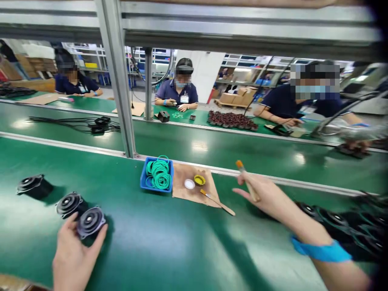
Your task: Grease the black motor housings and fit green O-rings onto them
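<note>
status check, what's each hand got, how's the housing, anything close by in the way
Left hand gripping black housing. Right hand raised, holding brush. Second housing close behind the held one, possibly in the way.

Your left hand is cut by the bottom edge, and the motor housing in its grip hides part of a 2nd housing behind it. Your right hand covers the middle of the paintbrush, and your right forearm, itself cut off at the lower right, blocks some black housings. You can't tell what fills the yellow pot. The far-right co-worker's hand is blurred.
</note>
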Demonstrator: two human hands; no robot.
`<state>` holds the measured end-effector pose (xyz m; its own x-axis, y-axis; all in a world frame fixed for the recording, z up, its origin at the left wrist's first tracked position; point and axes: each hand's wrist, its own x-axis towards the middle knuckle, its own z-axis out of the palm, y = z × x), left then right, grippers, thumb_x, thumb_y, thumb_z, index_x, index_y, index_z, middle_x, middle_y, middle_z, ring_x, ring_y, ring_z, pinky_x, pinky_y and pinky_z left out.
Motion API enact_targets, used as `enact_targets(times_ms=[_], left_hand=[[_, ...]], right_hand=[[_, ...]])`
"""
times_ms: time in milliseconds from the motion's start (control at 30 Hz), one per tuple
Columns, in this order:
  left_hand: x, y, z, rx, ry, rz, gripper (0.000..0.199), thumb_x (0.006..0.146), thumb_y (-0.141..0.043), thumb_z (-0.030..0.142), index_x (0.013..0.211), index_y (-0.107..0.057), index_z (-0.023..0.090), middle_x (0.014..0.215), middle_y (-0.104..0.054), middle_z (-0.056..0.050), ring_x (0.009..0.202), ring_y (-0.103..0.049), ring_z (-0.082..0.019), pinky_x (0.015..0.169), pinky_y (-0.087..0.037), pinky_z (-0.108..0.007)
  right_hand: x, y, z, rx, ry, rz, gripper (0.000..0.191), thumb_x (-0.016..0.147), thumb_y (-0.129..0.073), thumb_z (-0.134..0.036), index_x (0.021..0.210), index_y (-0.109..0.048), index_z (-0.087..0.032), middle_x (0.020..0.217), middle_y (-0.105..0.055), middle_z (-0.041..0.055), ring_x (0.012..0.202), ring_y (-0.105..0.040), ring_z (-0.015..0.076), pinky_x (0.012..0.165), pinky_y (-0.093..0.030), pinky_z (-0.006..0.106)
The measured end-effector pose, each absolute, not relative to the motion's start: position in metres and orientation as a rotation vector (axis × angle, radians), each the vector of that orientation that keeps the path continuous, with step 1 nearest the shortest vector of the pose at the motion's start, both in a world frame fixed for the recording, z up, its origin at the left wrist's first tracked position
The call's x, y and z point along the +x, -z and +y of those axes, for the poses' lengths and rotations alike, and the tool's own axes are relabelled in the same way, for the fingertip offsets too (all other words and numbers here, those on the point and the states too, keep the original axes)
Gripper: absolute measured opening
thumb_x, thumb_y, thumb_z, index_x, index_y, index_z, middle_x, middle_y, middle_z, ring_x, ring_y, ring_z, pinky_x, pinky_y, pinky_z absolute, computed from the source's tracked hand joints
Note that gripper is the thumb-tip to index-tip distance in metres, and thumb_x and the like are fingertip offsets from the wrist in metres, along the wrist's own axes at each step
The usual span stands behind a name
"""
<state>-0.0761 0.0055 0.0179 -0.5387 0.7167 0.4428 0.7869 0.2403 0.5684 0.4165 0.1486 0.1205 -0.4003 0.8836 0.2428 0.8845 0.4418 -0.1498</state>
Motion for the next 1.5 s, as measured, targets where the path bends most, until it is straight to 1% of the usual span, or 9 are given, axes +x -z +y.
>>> enact_targets(times_ms=[167,267,467,600,800,900,1000,1133,1500], left_hand=[[-0.011,-0.029,-0.005,-1.846,1.094,-2.359,0.065,0.083,-0.056,0.068,0.129,-0.053,0.022,0.107,-0.060,-0.009,0.087,-0.069,-0.029,0.071,-0.059,-0.039],[0.008,-0.026,-0.016,-2.049,1.122,-2.244,0.063,0.084,-0.061,0.063,0.131,-0.053,0.022,0.108,-0.061,-0.011,0.092,-0.070,-0.030,0.073,-0.060,-0.040],[0.012,-0.032,-0.030,-2.319,1.192,-2.060,0.072,0.091,-0.062,0.047,0.153,-0.031,0.024,0.131,-0.059,-0.016,0.114,-0.067,-0.030,0.086,-0.060,-0.037],[0.014,-0.042,-0.028,-2.319,1.324,-2.041,0.058,0.095,-0.058,0.037,0.149,-0.039,0.025,0.127,-0.061,-0.013,0.112,-0.068,-0.026,0.089,-0.060,-0.034],[0.017,-0.048,-0.026,-2.267,1.477,-2.065,0.049,0.090,-0.065,0.032,0.135,-0.049,0.020,0.121,-0.068,-0.012,0.110,-0.069,-0.025,0.093,-0.059,-0.034],[0.016,-0.048,-0.030,-2.305,1.505,-2.079,0.053,0.089,-0.067,0.032,0.136,-0.046,0.019,0.122,-0.070,-0.012,0.110,-0.070,-0.025,0.094,-0.059,-0.036],[0.015,-0.048,-0.032,-2.350,1.531,-2.080,0.054,0.089,-0.067,0.031,0.136,-0.046,0.018,0.123,-0.069,-0.013,0.109,-0.071,-0.025,0.093,-0.060,-0.037],[0.014,-0.049,-0.032,-2.350,1.589,-2.039,0.050,0.088,-0.068,0.031,0.132,-0.049,0.019,0.119,-0.069,-0.013,0.108,-0.070,-0.026,0.093,-0.060,-0.039],[0.011,-0.047,-0.028,-2.418,1.378,-1.814,0.052,0.090,-0.064,0.047,0.132,-0.053,0.019,0.126,-0.062,-0.016,0.117,-0.062,-0.029,0.098,-0.055,-0.042]], right_hand=[[0.262,-0.112,0.167,-1.136,-0.065,-2.387,0.014,0.093,-0.056,-0.022,0.082,-0.048,-0.023,0.082,-0.064,0.0041,0.076,-0.060,0.0220,0.069,-0.044,0.031],[0.208,-0.102,0.184,-1.168,-0.064,-2.404,0.017,0.087,-0.058,-0.011,0.079,-0.049,-0.022,0.080,-0.066,0.0070,0.078,-0.060,0.0248,0.070,-0.040,0.033],[0.203,-0.100,0.198,-1.214,-0.149,-2.347,0.018,0.080,-0.058,-0.007,0.073,-0.051,-0.022,0.067,-0.067,0.0034,0.065,-0.062,0.0218,0.064,-0.036,0.030],[0.211,-0.105,0.197,-1.232,-0.183,-2.236,0.015,0.082,-0.058,-0.013,0.071,-0.054,-0.022,0.069,-0.069,0.0008,0.065,-0.064,0.0206,0.065,-0.039,0.029],[0.202,-0.113,0.184,-1.141,-0.174,-1.815,0.015,0.087,-0.060,-0.022,0.073,-0.053,-0.023,0.085,-0.072,0.0038,0.083,-0.067,0.0230,0.081,-0.049,0.038],[0.198,-0.124,0.159,-0.974,-0.443,-1.613,0.023,0.082,-0.070,-0.024,0.070,-0.050,-0.024,0.078,-0.069,0.0007,0.076,-0.066,0.0190,0.073,-0.053,0.034],[0.198,-0.131,0.122,-0.967,-0.997,-1.758,0.026,0.082,-0.073,-0.026,0.069,-0.051,-0.023,0.075,-0.069,0.0006,0.068,-0.066,0.0163,0.061,-0.053,0.028],[0.197,-0.118,0.086,-0.985,-1.383,-1.985,0.026,0.087,-0.071,-0.032,0.072,-0.053,-0.022,0.078,-0.071,0.0019,0.068,-0.066,0.0159,0.062,-0.053,0.027],[0.211,-0.102,0.065,-0.598,-0.870,-2.362,0.029,0.087,-0.074,-0.040,0.088,-0.049,-0.025,0.107,-0.072,0.0057,0.094,-0.065,0.0230,0.083,-0.049,0.037]])
